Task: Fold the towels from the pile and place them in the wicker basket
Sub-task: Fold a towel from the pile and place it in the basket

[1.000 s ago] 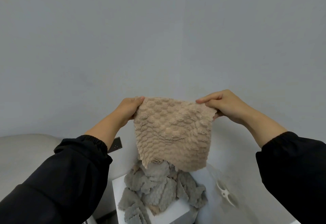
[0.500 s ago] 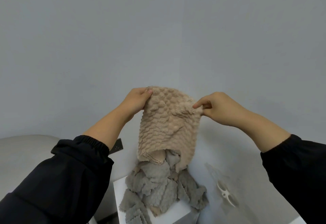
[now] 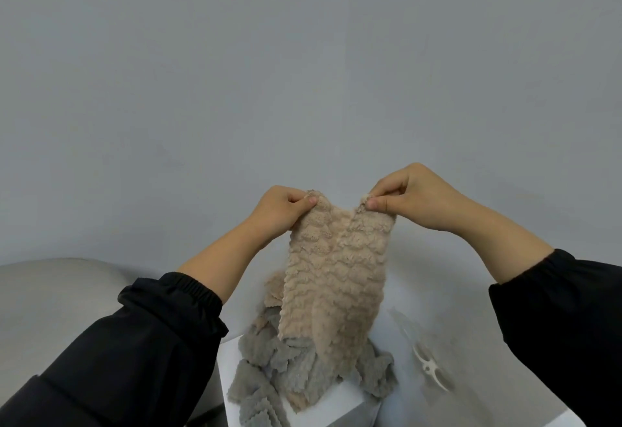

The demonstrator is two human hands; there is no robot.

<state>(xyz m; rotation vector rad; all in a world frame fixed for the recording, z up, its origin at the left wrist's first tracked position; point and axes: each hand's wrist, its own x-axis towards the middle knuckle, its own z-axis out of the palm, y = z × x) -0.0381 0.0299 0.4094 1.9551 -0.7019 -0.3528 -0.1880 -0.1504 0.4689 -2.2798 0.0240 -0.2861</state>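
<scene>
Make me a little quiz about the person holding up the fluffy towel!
1. True or false: the left hand and the right hand both pinch the top of the beige towel.
2. What colour is most of the pile of towels below it? A grey, B red, C blue.
3. Fill in: the pile lies on a ___ block.
Key: 1 true; 2 A; 3 white.

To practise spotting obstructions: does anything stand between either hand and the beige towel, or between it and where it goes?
Nothing visible does. The left hand and right hand pinch the beige towel directly at its top edge. No basket is in view, so that path cannot be judged.
</scene>
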